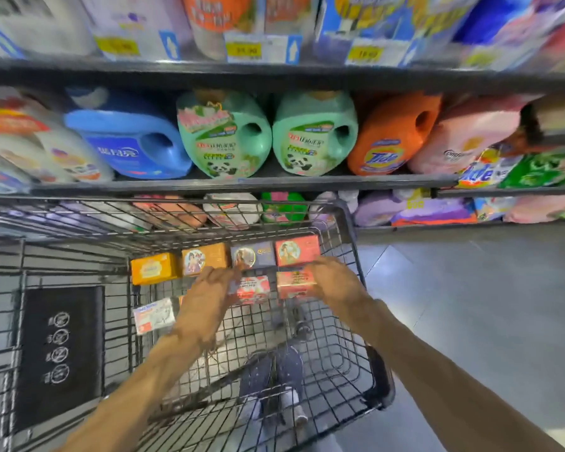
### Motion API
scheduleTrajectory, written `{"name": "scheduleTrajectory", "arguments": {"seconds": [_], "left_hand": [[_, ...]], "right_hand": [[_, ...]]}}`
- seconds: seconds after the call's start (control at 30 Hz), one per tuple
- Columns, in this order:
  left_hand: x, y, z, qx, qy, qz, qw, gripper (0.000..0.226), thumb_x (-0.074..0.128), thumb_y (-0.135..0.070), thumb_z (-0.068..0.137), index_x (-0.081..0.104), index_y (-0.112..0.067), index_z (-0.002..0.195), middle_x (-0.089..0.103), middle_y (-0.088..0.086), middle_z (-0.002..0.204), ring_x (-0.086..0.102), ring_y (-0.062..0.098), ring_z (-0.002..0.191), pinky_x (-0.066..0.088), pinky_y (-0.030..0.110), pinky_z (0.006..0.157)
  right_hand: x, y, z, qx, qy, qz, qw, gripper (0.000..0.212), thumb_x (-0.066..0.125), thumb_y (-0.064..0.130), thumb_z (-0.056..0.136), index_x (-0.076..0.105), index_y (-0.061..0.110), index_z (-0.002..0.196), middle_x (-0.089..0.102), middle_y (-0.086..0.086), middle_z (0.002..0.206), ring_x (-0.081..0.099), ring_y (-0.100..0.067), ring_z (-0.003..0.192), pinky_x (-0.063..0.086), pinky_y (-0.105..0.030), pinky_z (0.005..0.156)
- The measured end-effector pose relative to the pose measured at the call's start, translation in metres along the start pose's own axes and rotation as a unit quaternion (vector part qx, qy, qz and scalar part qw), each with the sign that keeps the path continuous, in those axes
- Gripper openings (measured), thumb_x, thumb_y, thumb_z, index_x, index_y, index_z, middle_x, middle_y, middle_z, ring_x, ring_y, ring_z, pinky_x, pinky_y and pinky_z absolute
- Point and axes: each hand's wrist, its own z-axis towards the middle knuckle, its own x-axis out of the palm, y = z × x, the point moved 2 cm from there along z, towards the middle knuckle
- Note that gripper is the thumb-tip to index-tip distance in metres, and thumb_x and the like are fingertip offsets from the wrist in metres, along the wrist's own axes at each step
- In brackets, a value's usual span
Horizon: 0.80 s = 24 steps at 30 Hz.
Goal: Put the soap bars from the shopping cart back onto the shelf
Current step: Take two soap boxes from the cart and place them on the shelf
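Several boxed soap bars lie in the wire shopping cart (353, 243). Along its far end stand a yellow box (152, 268), an orange box (203, 257), a purple box (253, 254) and a red box (297, 250). My right hand (335, 282) is closed around a pink-red box (295, 283) in the nearer row. My left hand (209, 288) rests with its fingers on another pink-red box (254, 289); its grip is not clear. A white box (154, 315) lies to the left. The shelf (242, 184) rises just beyond the cart.
Large detergent jugs, blue (128, 143), green (224, 138) and orange (392, 135), fill the middle shelf. Bags and packs sit on the lowest shelf behind the cart. A black child-seat flap (59, 353) closes the cart's left side. Grey floor lies to the right.
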Motion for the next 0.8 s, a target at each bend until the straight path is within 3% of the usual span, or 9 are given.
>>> {"name": "scheduleTrajectory", "arguments": {"seconds": [0.17, 0.23, 0.3, 0.4, 0.47, 0.57, 0.63, 0.7, 0.8], "left_hand": [[-0.085, -0.036, 0.004, 0.033, -0.033, 0.021, 0.999, 0.057, 0.091, -0.018, 0.063, 0.067, -0.02, 0.115, 0.066, -0.002, 0.109, 0.059, 0.02, 0.105, 0.048, 0.031, 0.092], [-0.126, -0.062, 0.005, 0.051, -0.059, -0.006, 0.997, 0.047, 0.083, -0.018, 0.074, 0.067, -0.016, 0.118, 0.067, 0.004, 0.116, 0.06, 0.025, 0.109, 0.047, 0.036, 0.097], [-0.162, -0.09, 0.004, 0.073, -0.082, -0.029, 0.994, 0.043, 0.078, -0.015, 0.079, 0.065, -0.017, 0.121, 0.066, 0.003, 0.119, 0.06, 0.024, 0.111, 0.047, 0.037, 0.099], [-0.21, -0.136, 0.006, 0.138, -0.092, -0.05, 0.985, 0.043, 0.076, -0.01, 0.08, 0.061, -0.02, 0.119, 0.062, 0.001, 0.116, 0.061, 0.023, 0.104, 0.051, 0.038, 0.087], [-0.236, -0.171, 0.009, 0.197, -0.102, -0.054, 0.974, 0.049, 0.079, -0.011, 0.079, 0.058, -0.02, 0.123, 0.06, 0.004, 0.116, 0.059, 0.026, 0.104, 0.05, 0.04, 0.087], [-0.273, -0.23, 0.017, 0.289, -0.104, -0.067, 0.949, 0.051, 0.081, -0.019, 0.076, 0.056, -0.022, 0.12, 0.06, 0.005, 0.112, 0.059, 0.028, 0.102, 0.045, 0.04, 0.089], [-0.296, -0.274, 0.014, 0.339, -0.098, -0.064, 0.933, 0.044, 0.073, -0.036, 0.078, 0.059, -0.021, 0.117, 0.061, 0.001, 0.109, 0.058, 0.023, 0.098, 0.044, 0.038, 0.087], [-0.314, -0.322, 0.01, 0.373, -0.086, -0.075, 0.921, 0.052, 0.058, -0.053, 0.078, 0.061, -0.019, 0.117, 0.061, -0.003, 0.108, 0.057, 0.018, 0.097, 0.043, 0.032, 0.087], [-0.328, -0.39, 0.004, 0.408, -0.063, -0.097, 0.906, 0.055, 0.056, -0.058, 0.073, 0.062, -0.023, 0.116, 0.06, -0.008, 0.105, 0.056, 0.012, 0.095, 0.042, 0.026, 0.085]], "right_hand": [[-0.087, 0.003, -0.058, -0.003, -0.104, 0.008, 0.995, 0.04, 0.067, 0.027, 0.088, 0.061, 0.018, 0.126, 0.06, -0.005, 0.123, 0.056, -0.022, 0.115, 0.044, -0.03, 0.096], [-0.124, 0.003, -0.084, 0.004, -0.139, 0.044, 0.989, 0.034, 0.065, 0.03, 0.086, 0.066, 0.013, 0.115, 0.065, -0.009, 0.11, 0.061, -0.027, 0.102, 0.047, -0.034, 0.087], [-0.17, 0.011, -0.121, 0.016, -0.165, 0.024, 0.986, 0.034, 0.061, 0.031, 0.089, 0.065, 0.01, 0.116, 0.065, -0.013, 0.112, 0.062, -0.032, 0.105, 0.048, -0.039, 0.086], [-0.225, 0.011, -0.182, 0.047, -0.209, 0.03, 0.976, 0.037, 0.067, 0.029, 0.089, 0.064, 0.012, 0.121, 0.063, -0.012, 0.118, 0.058, -0.03, 0.112, 0.043, -0.037, 0.09], [-0.251, 0.002, -0.222, 0.074, -0.245, 0.052, 0.965, 0.042, 0.073, 0.039, 0.082, 0.065, 0.019, 0.118, 0.066, -0.009, 0.113, 0.062, -0.029, 0.108, 0.046, -0.037, 0.087], [-0.287, -0.019, -0.282, 0.108, -0.289, 0.117, 0.944, 0.043, 0.072, 0.05, 0.074, 0.066, 0.025, 0.109, 0.07, -0.003, 0.099, 0.066, -0.023, 0.093, 0.053, -0.039, 0.078], [-0.307, -0.03, -0.323, 0.119, -0.315, 0.135, 0.932, 0.038, 0.076, 0.044, 0.076, 0.066, 0.024, 0.107, 0.069, 0.003, 0.091, 0.064, -0.016, 0.085, 0.05, -0.033, 0.073], [-0.322, -0.047, -0.365, 0.129, -0.354, 0.151, 0.914, 0.034, 0.078, 0.042, 0.076, 0.065, 0.027, 0.103, 0.063, 0.014, 0.081, 0.059, -0.006, 0.077, 0.045, -0.022, 0.065], [-0.331, -0.082, -0.424, 0.152, -0.392, 0.204, 0.884, 0.036, 0.082, 0.04, 0.073, 0.065, 0.027, 0.102, 0.066, 0.012, 0.08, 0.062, -0.006, 0.074, 0.045, -0.016, 0.062]]}}
